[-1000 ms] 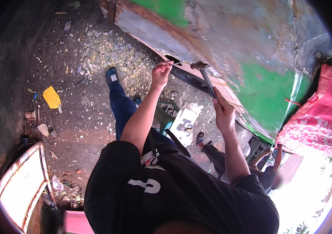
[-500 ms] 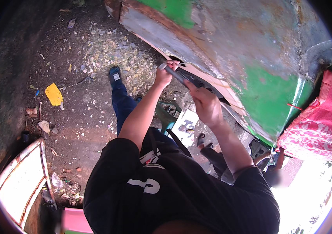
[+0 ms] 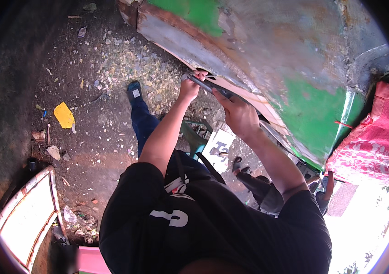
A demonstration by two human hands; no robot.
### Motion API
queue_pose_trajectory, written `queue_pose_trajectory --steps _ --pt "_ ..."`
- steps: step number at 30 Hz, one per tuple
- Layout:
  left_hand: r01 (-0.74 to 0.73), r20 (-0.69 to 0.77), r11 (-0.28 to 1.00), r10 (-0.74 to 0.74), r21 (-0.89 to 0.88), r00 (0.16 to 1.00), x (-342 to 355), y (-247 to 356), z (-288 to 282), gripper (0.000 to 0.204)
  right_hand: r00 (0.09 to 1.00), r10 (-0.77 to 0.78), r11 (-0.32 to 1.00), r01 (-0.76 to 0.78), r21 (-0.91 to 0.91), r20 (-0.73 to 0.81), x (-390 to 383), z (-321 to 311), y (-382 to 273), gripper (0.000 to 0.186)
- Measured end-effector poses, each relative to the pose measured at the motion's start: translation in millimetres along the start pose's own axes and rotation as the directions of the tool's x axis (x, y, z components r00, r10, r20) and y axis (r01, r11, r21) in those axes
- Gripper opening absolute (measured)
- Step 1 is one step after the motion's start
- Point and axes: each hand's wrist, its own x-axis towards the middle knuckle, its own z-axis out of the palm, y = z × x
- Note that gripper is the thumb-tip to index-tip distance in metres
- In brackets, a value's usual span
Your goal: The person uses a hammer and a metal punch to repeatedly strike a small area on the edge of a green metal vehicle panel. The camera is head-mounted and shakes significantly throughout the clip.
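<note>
My right hand [image 3: 240,116] is wrapped round the grey handle of a hammer [image 3: 201,83], held along the lower edge of a large car body panel [image 3: 267,59] patched with green, grey and rust. The hammer's head end lies beside my left hand [image 3: 189,86]. That hand is closed at a dark gap along the panel edge, its fingers pinched together. What they grip is too small and too covered to make out. A pale strip [image 3: 231,89] runs along the panel edge past both hands.
Paint flakes litter the dirt floor [image 3: 98,150] near my foot [image 3: 134,91]. A yellow piece [image 3: 63,115] lies left. A green plastic stool [image 3: 195,137] stands below my arms, beside a printed sheet [image 3: 219,148]. Another person [image 3: 261,189] is at right, near red patterned cloth [image 3: 368,141]. A rusty-framed panel [image 3: 25,214] leans lower left.
The hammer's head end and my right hand have shifted slightly up and left. My left hand stays at the panel edge. More of the other person shows at right.
</note>
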Motion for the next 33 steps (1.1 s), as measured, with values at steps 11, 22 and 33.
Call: queue_pose_trajectory --steps 11,22,33 --pt "0.006 0.146 1.0 -0.009 0.02 0.989 16 -5 1 0.009 0.983 -0.102 0.982 0.124 0.144 -0.151 9 -6 -5 0.052" --pt "0.018 -0.03 0.97 -0.011 0.244 0.999 -43 -57 0 0.018 0.996 0.077 0.968 -0.062 0.243 -0.05 -19 -25 -2 0.05" --pt "-0.182 0.016 0.982 0.183 -0.05 0.983 -22 2 1 0.018 0.985 0.17 0.928 -0.155 0.338 -0.013 -55 -5 10 0.049"
